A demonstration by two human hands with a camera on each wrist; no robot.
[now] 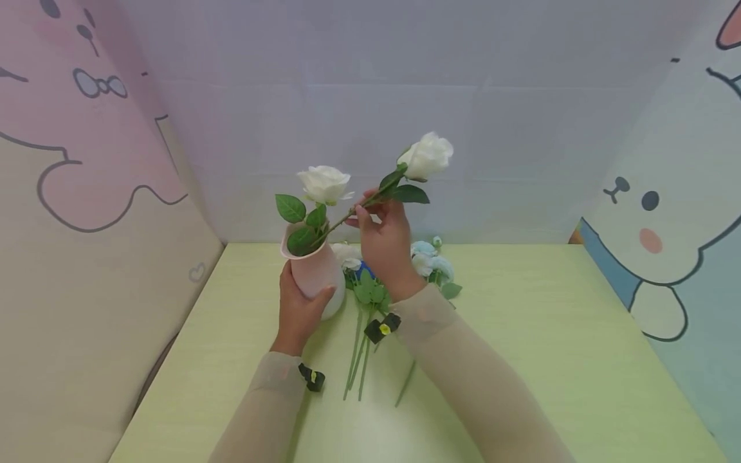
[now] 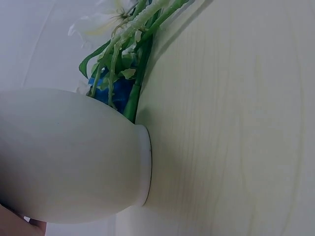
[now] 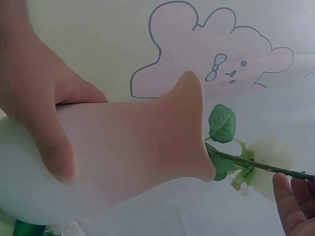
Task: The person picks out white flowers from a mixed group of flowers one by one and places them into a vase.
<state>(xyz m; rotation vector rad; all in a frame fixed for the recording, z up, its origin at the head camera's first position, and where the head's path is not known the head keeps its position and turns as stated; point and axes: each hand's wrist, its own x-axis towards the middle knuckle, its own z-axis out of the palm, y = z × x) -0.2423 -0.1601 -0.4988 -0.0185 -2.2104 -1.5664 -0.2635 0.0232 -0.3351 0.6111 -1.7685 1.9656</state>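
My left hand (image 1: 301, 308) grips a pale pink vase (image 1: 315, 276) round its side, with the thumb across the front. The vase foot stands on the table in the left wrist view. A white rose (image 1: 325, 184) with green leaves stands in the vase mouth. My right hand (image 1: 389, 241) pinches the stem (image 3: 275, 168) of a second white rose (image 1: 427, 156) between thumb and fingers. That rose leans to the right, its lower stem passing into the vase mouth. The stem's end is hidden inside the vase.
Behind my right arm lie light blue flowers (image 1: 441, 267), partly covered. White flowers (image 1: 347, 256) and green stems (image 1: 356, 360) rest on the pale table (image 1: 521, 334) beside the vase. A blue object (image 2: 114, 91) shows among them. Printed cloth walls (image 1: 405, 109) surround the table.
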